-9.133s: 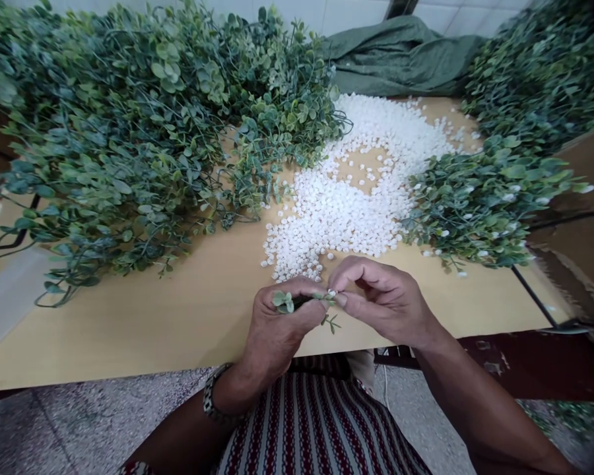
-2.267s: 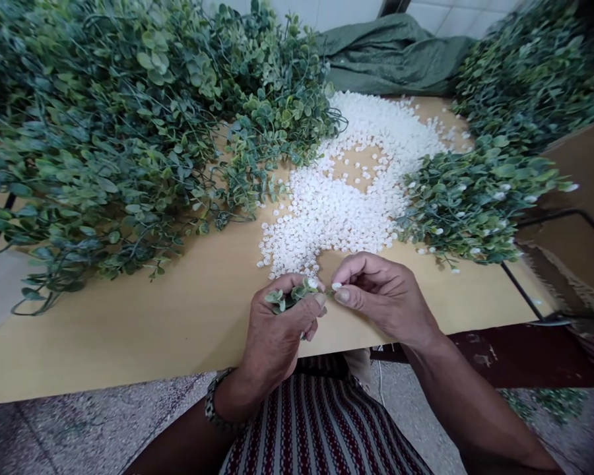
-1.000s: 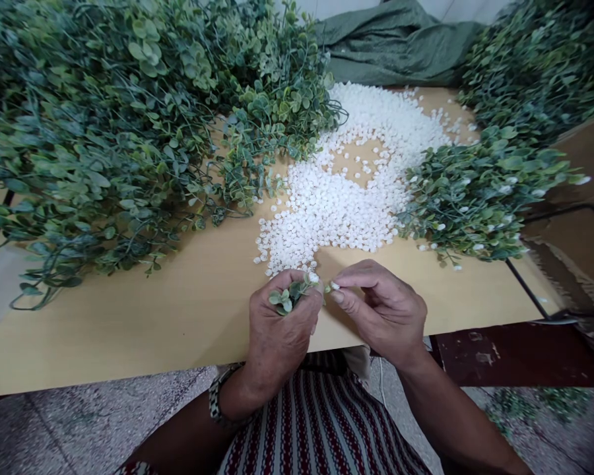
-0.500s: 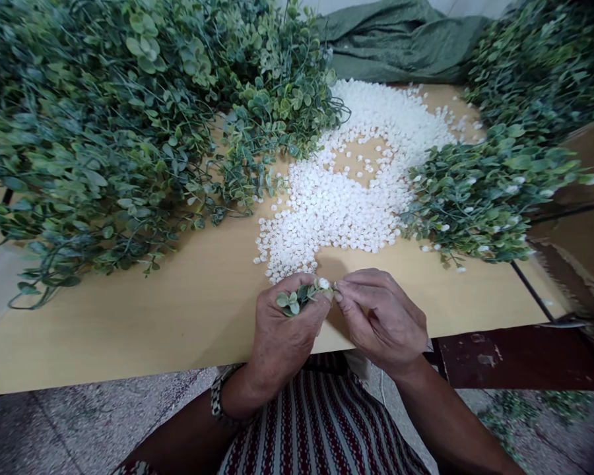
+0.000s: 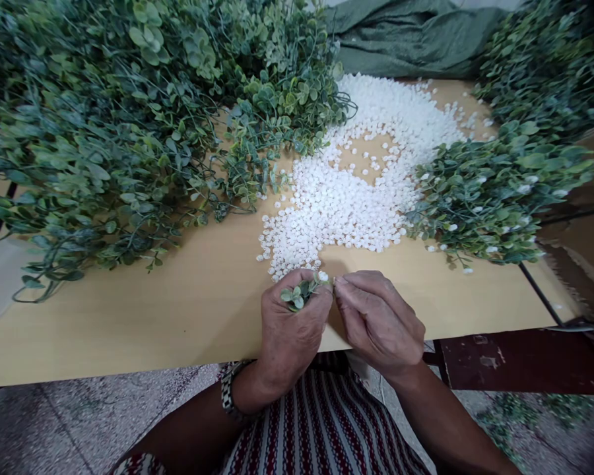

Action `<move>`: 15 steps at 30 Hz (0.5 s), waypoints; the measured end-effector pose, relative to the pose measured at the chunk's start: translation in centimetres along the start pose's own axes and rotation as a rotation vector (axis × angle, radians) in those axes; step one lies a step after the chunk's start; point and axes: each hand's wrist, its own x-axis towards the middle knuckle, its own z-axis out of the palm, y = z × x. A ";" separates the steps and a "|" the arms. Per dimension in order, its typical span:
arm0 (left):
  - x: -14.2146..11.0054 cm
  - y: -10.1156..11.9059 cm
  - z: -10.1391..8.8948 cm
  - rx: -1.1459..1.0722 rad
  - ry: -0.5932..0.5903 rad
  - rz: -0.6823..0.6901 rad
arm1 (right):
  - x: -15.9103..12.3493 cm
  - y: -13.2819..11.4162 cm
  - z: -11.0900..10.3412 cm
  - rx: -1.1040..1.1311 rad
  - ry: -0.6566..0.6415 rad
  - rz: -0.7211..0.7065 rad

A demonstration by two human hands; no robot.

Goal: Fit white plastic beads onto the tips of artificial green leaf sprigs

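Note:
My left hand [image 5: 293,336] is closed around an artificial leaf sprig [image 5: 297,295], whose rounded green leaves poke out above the fist. At the sprig's right end sits a small white bud [image 5: 323,276], beside my left thumb tip. My right hand [image 5: 383,323] is in a pinch just right of it, its fingertips close to the left thumb. Whatever lies between those fingertips is too small to make out. Both hands are over the table's front edge, in front of a heap of small white plastic buds [image 5: 341,204].
A large mass of artificial greenery [image 5: 103,145] covers the left of the table [image 5: 129,330]. A bunch with white buds [image 5: 495,191] lies at the right, with more foliage [image 5: 544,66] behind it. A green sack [image 5: 416,39] lies at the back. A dark metal bar [image 5: 539,293] stands at the right.
The view has shifted slightly, so most things on the table appear a little further right. A small gap now shows between my right fingertips and the left thumb; the sprig stays in my left hand.

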 end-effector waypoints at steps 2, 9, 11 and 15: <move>0.1 -0.1 -0.1 0.029 0.002 0.013 | 0.0 0.0 0.0 0.003 -0.002 -0.009; 0.2 0.2 -0.3 0.120 -0.022 0.066 | 0.0 0.1 -0.1 0.044 -0.029 0.017; 0.2 0.7 -0.3 0.166 -0.029 0.080 | 0.0 0.1 -0.2 0.074 -0.037 0.039; 0.2 1.4 -0.3 0.258 -0.051 0.099 | 0.1 0.2 -0.2 0.111 -0.037 0.073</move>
